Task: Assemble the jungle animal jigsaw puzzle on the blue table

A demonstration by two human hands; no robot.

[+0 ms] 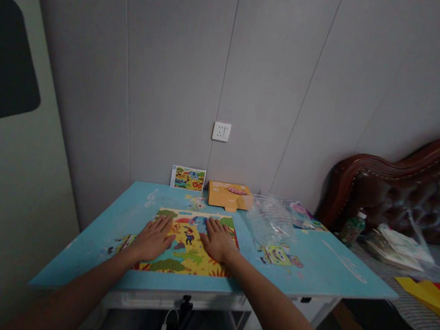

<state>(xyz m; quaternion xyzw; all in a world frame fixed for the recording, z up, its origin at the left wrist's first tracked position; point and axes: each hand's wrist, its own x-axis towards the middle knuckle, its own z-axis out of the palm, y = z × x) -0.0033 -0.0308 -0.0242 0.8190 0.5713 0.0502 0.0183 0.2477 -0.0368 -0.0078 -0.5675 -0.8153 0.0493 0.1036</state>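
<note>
A colourful picture puzzle (pixel 189 257) with cartoon animals and a figure lies flat near the front of the blue table (pixel 337 268). My left hand (pixel 154 238) rests flat on its left side, fingers stretched away from me. On the upper right part of the puzzle lies my right hand (pixel 219 240), palm down with the fingers spread. Neither hand grips anything. Parts of the picture are hidden beneath both hands. Behind it, a small card (pixel 188 178) with a similar picture leans upright against the wall.
An orange box (pixel 228 195) stands at the table's back edge, with crumpled clear plastic (pixel 272 217) to its right. A dark printed sheet (pixel 309 218) lies at the back right. Beyond the table are a bottle (pixel 353 228) and a bed with a leather headboard (pixel 418 189).
</note>
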